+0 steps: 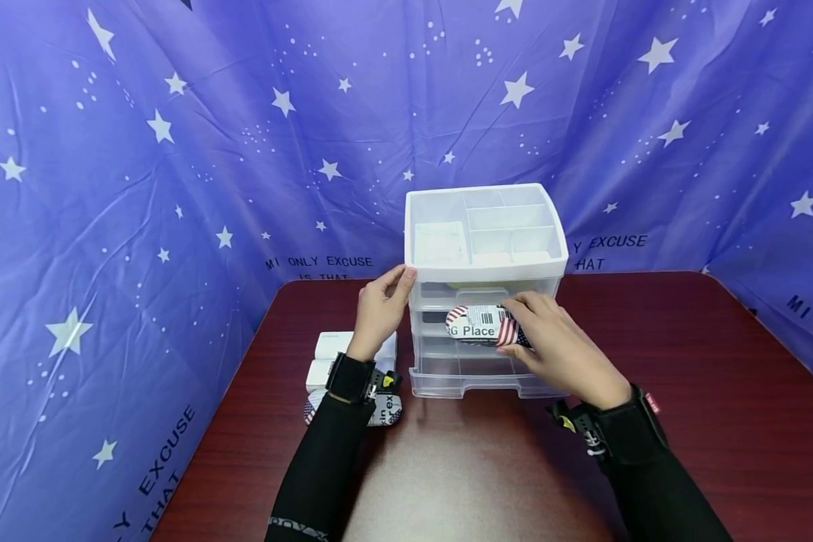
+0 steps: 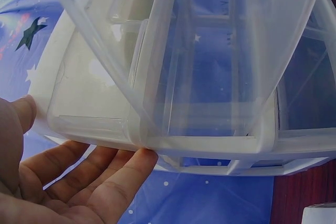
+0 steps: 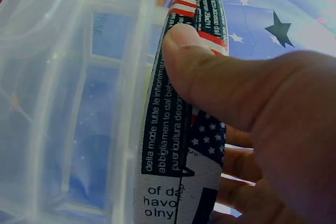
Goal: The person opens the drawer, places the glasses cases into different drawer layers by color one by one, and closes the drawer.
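My right hand (image 1: 558, 346) pinches a glasses case (image 1: 473, 324) printed with newsprint text and flags, its thumb on one long edge and fingers on the other. The case is in front of a clear plastic drawer unit (image 1: 488, 272) with a white rim. In the right wrist view, the case (image 3: 165, 145) stands close beside the clear plastic. My left hand (image 1: 379, 312) grips the unit's front left top corner; in the left wrist view, thumb and fingers (image 2: 131, 177) lie on different sides of the rim. The bottom drawer (image 1: 440, 385) juts forward.
Left of the unit, white boxes (image 1: 332, 348) lie on the dark red table (image 1: 684, 354). A second patterned case (image 1: 385, 410) sits in front of them, partly hidden by my left forearm. A blue star-print curtain (image 1: 379, 135) hangs behind.
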Demonstrator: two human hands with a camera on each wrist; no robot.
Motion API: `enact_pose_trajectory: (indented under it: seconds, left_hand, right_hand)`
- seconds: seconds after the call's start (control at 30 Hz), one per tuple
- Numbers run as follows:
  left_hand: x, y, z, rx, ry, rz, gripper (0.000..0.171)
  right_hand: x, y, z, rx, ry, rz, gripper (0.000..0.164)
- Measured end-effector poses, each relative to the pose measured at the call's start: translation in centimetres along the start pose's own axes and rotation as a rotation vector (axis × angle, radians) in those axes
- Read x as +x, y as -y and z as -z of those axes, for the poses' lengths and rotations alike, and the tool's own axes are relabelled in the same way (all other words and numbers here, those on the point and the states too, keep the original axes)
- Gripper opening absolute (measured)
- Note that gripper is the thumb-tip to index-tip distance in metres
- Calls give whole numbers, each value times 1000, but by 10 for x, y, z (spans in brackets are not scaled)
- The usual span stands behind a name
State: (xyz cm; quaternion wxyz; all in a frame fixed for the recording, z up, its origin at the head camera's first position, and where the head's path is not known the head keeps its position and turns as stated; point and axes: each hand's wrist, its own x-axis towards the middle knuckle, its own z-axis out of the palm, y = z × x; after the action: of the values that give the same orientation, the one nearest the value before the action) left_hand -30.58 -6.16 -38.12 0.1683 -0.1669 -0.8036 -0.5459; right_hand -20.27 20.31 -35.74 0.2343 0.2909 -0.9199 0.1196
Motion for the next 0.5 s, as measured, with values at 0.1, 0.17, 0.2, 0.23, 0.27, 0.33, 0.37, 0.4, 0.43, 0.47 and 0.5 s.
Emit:
enact_pose_trajectory:
  seconds: [0.1, 0.17, 0.2, 0.23, 0.27, 0.33, 0.37, 0.4, 0.43, 0.47, 0.5]
  left_hand:
    - [0, 1, -1, -8, 0, -6, 60]
    - [0, 2, -3, -15, 6, -7, 60]
    - [0, 2, -3, -17, 9, -7, 60]
    - [0, 3, -4, -19, 12, -5, 60]
    - [0, 3, -4, -21, 13, -5, 60]
    - [0, 2, -4, -19, 11, -8, 58]
    - [0, 2, -3, -17, 8, -10, 58]
    - [0, 2, -2, -16, 7, -11, 57]
    - [0, 2, -1, -19, 6, -12, 57]
    - [0, 2, 0, -21, 7, -13, 57]
    - [0, 2, 1, -21, 7, -11, 57]
  right_hand:
    - [-1, 0, -3, 5, 20, -17, 63]
    - [-2, 0, -4, 10, 34, -30, 63]
    - [-3, 0, -5, 12, 42, -35, 62]
    - [-3, 0, -6, 14, 47, -39, 62]
    - [-4, -1, -6, 14, 51, -40, 61]
    - [-4, -2, -8, 13, 56, -29, 59]
    - [-3, -3, -9, 12, 57, -20, 58]
    - [-2, -3, -10, 12, 59, -14, 57]
    - [-1, -4, -11, 14, 63, -7, 56]
    - [0, -4, -11, 12, 69, 0, 55]
    - [1, -5, -12, 12, 77, 6, 54]
